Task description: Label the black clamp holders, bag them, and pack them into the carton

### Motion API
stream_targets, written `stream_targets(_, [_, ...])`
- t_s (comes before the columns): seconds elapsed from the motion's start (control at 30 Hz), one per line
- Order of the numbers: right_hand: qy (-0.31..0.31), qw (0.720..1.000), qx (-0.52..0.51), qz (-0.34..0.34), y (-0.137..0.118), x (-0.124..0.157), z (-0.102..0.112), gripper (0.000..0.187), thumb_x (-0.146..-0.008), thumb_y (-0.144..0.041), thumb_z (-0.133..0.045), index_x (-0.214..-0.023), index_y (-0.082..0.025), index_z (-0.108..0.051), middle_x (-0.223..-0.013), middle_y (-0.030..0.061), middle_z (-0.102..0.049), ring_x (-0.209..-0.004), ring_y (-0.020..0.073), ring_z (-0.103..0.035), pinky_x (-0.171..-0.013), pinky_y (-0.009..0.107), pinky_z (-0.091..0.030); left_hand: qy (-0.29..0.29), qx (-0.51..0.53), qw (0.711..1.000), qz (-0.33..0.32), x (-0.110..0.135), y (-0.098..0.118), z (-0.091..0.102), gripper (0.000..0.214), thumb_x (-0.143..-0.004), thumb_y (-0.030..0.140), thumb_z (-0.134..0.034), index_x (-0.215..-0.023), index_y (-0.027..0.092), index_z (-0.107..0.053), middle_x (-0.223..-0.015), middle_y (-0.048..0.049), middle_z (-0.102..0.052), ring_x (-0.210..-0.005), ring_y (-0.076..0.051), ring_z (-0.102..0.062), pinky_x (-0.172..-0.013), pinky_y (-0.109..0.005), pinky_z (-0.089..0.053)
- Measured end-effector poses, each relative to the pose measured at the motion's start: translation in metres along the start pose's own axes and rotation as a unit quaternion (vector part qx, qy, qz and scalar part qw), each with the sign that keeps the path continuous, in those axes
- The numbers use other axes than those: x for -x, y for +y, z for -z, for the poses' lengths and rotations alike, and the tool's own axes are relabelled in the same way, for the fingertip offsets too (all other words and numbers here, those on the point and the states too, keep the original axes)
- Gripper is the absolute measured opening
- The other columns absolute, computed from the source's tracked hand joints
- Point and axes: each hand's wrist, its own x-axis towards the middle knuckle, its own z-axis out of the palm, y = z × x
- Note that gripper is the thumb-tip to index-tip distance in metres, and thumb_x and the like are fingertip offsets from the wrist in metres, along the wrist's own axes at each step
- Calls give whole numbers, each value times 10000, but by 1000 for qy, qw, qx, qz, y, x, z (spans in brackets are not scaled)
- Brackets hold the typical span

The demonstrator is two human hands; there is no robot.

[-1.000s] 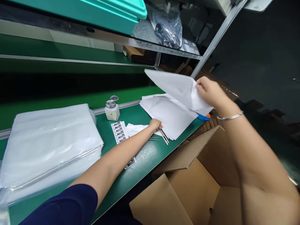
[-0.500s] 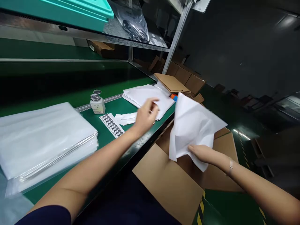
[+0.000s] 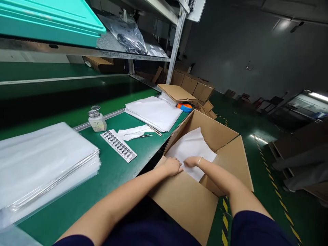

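Observation:
A sheet of white paper (image 3: 197, 141) lies slanted inside an open cardboard box (image 3: 230, 164). My right hand (image 3: 192, 161) reaches into the box, its fingers curled against the middle of the sheet; the fingertips are partly hidden. At the fold of the near flap (image 3: 187, 201), my left hand (image 3: 173, 166) has its fingers bent over the sheet's near edge. The two hands are close together but apart. On the green bench beside the box rests a stack of white paper sheets (image 3: 153, 112).
Left on the bench are a stack of clear plastic bags (image 3: 48, 164), a pump bottle (image 3: 97, 121), a label sheet (image 3: 119, 146), a white strip (image 3: 134, 132) and tweezers (image 3: 145, 136). Tape rolls (image 3: 185, 107) and flat cardboard (image 3: 178, 92) lie behind. A metal shelf post (image 3: 176, 44) rises there.
My right hand has carried the white sheet down into the box. My left hand has come from above the bench to the box's near edge. The view has shifted.

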Motion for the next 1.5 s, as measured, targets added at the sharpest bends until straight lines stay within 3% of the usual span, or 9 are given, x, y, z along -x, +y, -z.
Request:
stream_targets(0.1, [6,998,-25,-54,5,-33,6,374,-955,-400,-588,-1251,-171,-586,-1283,97,-596,-1135,238,-600,-975,469,-504,-4,3,1000,15,-5,-8,-2,415,-982,439,-442,-1094,146,-714,-1116,-172,-715,-1082,-316,-649,-925,-455,-480])
stream_targets(0.27, [32,989,-64,-130,2,-67,-22,628,-1013,-506,-340,-1569,-265,-175,-1636,167,-137,-1450,412,-263,-1043,651,-358,-10,0,1000,25,-8,-14,-5,458,-991,450,-395,-1050,131,-718,-1033,-168,-730,-1021,-318,-669,-857,-431,-500])
stream_targets(0.43, [9,996,-79,-35,3,-66,-65,602,-951,-509,-483,-1518,-410,-305,-1652,-6,-176,-1517,321,-104,-1164,576,-199,-9,-3,1000,25,-7,-15,-7,434,-989,429,-399,-1097,137,-702,-1055,-151,-728,-1038,-311,-659,-862,-426,-501])
stream_targets(0.57, [59,989,-79,-107,27,-71,-72,618,-1014,-495,-231,-1585,-311,-81,-1670,41,15,-1524,320,64,-1159,643,-95,-9,-2,999,33,-8,-13,-7,443,-994,418,-383,-1039,131,-718,-1001,-151,-732,-996,-310,-667,-824,-416,-506])
stream_targets(0.8, [36,980,-97,-168,69,-79,-82,631,-1001,-531,-233,-1583,-314,-117,-1669,50,-31,-1520,372,-2,-1128,695,-139,0,-6,999,37,-7,-15,-8,429,-979,421,-401,-969,139,-725,-911,-136,-725,-910,-293,-671,-789,-401,-499])
stream_targets(1.0, [26,989,-103,-101,38,-85,-65,662,-988,-575,-282,-1577,-359,-68,-1665,7,84,-1526,323,63,-1151,643,-156,37,-4,999,3,1,-11,-3,337,-972,340,-425,-998,159,-709,-937,-118,-717,-932,-256,-657,-879,-393,-485])
stream_targets(1.23, [13,991,-130,-31,5,-68,-15,675,-885,-466,-630,-1485,-256,-402,-1615,112,-262,-1476,387,-219,-1136,673,-221,132,-4,983,-127,127,-31,30,335,-979,230,-400,-1211,215,-641,-1121,-110,-706,-1047,-216,-645,-983,-348,-457])
stream_targets(1.4, [113,974,-193,23,-32,-22,29,566,-1016,-383,-319,-1548,-193,-284,-1586,129,-329,-1447,267,-333,-1153,432,-319,60,10,997,-52,245,-69,26,484,-936,297,-496,-1419,282,-521,-1417,-81,-582,-1298,-264,-550,-1112,-397,-393])
stream_targets(1.5, [98,971,-212,55,-57,30,17,697,-924,-465,-500,-1547,-220,-304,-1499,117,-476,-1337,283,-493,-1055,369,-423,9,25,998,-57,284,-85,8,593,-902,310,-553,-1480,347,-427,-1498,-35,-485,-1389,-265,-463,-1168,-407,-330])
